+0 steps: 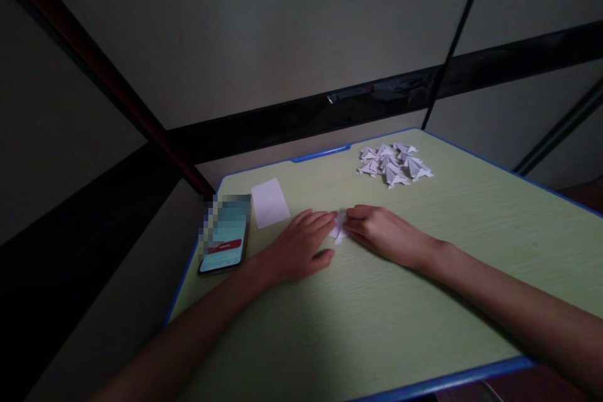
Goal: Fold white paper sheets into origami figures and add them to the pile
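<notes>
On table, both hands' fingers press folded paper

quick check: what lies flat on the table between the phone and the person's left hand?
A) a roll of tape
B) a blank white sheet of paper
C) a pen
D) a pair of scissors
B: a blank white sheet of paper lies flat between the phone and the left hand.

A pale green table edged in blue is set against dim, plain walls. Dark bars are seen crossing the walls behind it. Little light is cast.
</notes>
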A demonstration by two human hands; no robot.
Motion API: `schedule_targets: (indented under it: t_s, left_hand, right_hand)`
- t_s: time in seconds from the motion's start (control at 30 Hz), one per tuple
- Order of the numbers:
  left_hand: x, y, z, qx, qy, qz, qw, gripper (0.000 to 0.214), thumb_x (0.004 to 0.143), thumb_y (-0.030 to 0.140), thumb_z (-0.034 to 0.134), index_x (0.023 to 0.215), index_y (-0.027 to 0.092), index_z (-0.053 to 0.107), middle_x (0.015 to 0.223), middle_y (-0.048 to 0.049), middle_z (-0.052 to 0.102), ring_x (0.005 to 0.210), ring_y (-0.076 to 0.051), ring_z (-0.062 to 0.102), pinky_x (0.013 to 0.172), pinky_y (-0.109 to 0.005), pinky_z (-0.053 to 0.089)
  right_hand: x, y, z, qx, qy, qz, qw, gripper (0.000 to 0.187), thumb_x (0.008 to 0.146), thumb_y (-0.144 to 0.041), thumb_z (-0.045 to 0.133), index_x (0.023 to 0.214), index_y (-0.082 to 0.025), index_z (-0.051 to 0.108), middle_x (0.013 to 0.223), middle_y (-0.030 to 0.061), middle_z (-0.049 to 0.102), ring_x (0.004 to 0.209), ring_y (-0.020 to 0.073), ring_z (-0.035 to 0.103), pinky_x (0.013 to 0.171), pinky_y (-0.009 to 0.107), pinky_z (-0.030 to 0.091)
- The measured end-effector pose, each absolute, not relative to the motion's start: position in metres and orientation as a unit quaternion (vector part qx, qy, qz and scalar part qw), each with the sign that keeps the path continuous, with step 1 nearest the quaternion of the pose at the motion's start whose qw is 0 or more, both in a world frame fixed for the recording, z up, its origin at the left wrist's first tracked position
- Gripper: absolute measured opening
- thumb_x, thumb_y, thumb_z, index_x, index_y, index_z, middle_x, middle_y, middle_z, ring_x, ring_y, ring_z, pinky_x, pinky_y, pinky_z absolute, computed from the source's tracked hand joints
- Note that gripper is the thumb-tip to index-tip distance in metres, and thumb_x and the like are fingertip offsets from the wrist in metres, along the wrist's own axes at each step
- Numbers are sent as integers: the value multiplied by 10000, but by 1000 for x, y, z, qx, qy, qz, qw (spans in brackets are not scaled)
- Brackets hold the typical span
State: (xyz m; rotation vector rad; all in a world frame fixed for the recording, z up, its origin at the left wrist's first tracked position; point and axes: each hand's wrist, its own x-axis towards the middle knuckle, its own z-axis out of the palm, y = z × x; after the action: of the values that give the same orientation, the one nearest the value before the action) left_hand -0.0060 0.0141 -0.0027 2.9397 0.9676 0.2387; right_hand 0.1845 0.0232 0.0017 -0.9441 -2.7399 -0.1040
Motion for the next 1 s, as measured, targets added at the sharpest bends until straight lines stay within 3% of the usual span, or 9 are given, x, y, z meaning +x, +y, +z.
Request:
schedule_targets:
  t_s: [0.13,0.33,0.5,0.77,1.0]
  left_hand:
    - [-5,13,-2,946,310,86,31,457,778,286,405,1166,52,356,1247,-155,377,1164,-203,298,1005,-364,199]
    - [-7,13,-1,957,278,74,32,382,821,287,345,1179,158,372,1269,-122,340,1181,-207,268,982,-382,230]
    - [-6,13,-1,956,285,62,26,388,823,324,339,1172,162,395,1272,-130,337,1183,-217,269,974,-386,235]
    - [-6,12,0,954,293,56,20,381,832,338,311,1161,172,405,1274,-128,341,1183,-209,283,971,-393,233]
    - [-5,11,-2,955,293,55,9,386,830,334,319,1170,166,388,1296,-127,310,1197,-215,260,979,-382,227]
  right_hand:
    - [186,22,2,-336,-934,-34,116,223,804,-121,406,691,-103,598,683,49,539,598,118,506,566,237,349]
    - [188,24,3,-332,-936,-39,110,191,792,-123,434,700,-117,600,681,41,540,607,122,517,561,236,355]
    - [191,25,3,-295,-947,-83,94,199,798,-109,417,694,-110,588,670,39,538,588,118,504,542,244,354]
    - [188,25,10,-226,-964,-135,40,182,774,-56,434,708,-104,597,703,61,558,680,148,519,607,272,385]
    - [193,22,10,-266,-960,-70,52,198,784,-77,404,827,-109,595,798,75,572,703,146,521,643,280,394]
